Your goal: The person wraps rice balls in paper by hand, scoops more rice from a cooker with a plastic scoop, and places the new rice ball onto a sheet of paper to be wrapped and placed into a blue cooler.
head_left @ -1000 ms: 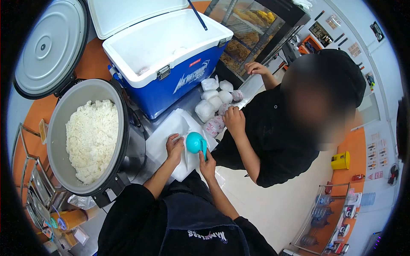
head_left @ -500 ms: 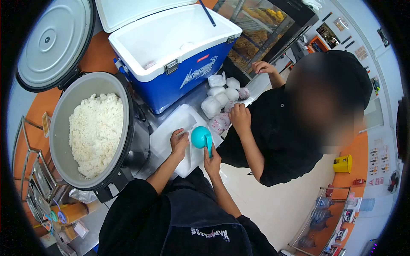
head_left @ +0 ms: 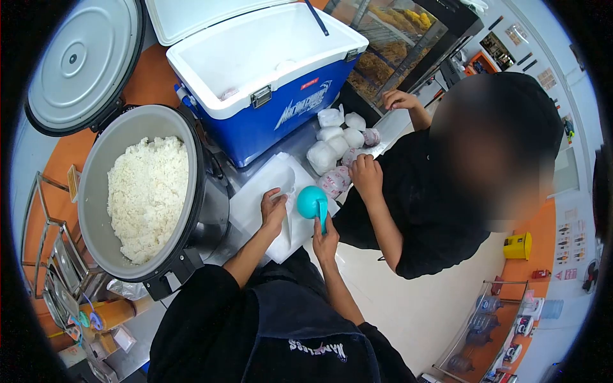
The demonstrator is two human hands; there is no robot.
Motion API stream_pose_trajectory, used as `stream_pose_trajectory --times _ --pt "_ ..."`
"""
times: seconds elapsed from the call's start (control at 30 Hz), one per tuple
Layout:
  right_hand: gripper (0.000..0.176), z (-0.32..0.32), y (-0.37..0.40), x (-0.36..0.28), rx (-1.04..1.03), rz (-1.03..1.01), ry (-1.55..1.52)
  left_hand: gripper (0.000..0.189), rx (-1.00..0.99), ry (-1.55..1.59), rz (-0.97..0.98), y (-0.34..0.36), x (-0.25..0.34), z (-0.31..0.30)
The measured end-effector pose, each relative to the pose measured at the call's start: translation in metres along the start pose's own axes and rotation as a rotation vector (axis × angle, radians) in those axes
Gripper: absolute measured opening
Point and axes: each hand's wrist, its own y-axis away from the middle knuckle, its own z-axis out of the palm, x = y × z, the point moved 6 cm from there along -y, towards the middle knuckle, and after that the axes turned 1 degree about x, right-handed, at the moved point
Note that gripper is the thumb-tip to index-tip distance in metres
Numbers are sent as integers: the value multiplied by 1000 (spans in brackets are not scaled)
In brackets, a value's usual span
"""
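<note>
My right hand [head_left: 325,237] grips the handle of a teal round scoop [head_left: 311,202], bowl turned down or sideways; its contents are hidden. My left hand [head_left: 274,209] is over white paper sheets [head_left: 255,198] on the metal counter, thumb and fingers apart, with no object seen between them. On my left, cooked rice [head_left: 148,198] fills a large round cooker [head_left: 89,185]. Several wrapped white bundles [head_left: 321,156], some with red print, lie beyond the paper, beside the other person's hand.
A blue and white cooler [head_left: 274,118] stands open behind the paper. The cooker's raised lid [head_left: 80,60] is at the upper left. Another person in black [head_left: 421,210] stands close on the right. A glass food case [head_left: 396,48] is behind.
The whole view has shifted slightly. The scoop has moved a little right, away from my left hand, whose fingers look more spread.
</note>
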Motion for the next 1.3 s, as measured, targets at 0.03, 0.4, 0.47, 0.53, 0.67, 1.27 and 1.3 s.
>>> stream_pose_trajectory --times 0.03,0.4,0.47,0.53,0.67,1.27,1.3 --pt "40 0 -1 -3 1 3 0 39 -3 -25 41 -2 -1 -1" --pt "40 0 -4 -14 -56 87 88 42 14 28 59 -1 -2 2" --pt "40 0 -5 -12 -1 12 60 43 22 9 58 -4 -2 0" --pt "41 -6 -4 -19 57 -57 37 43 22 24 31 0 0 2" --pt "42 -4 -1 -14 -65 72 127 43 32 72 20 4 4 4" --pt "43 -6 -2 -16 -71 75 226 45 18 87 -27 0 3 2" --pt "44 -8 -2 -18 -5 -5 176 45 21 59 -28 0 3 1"
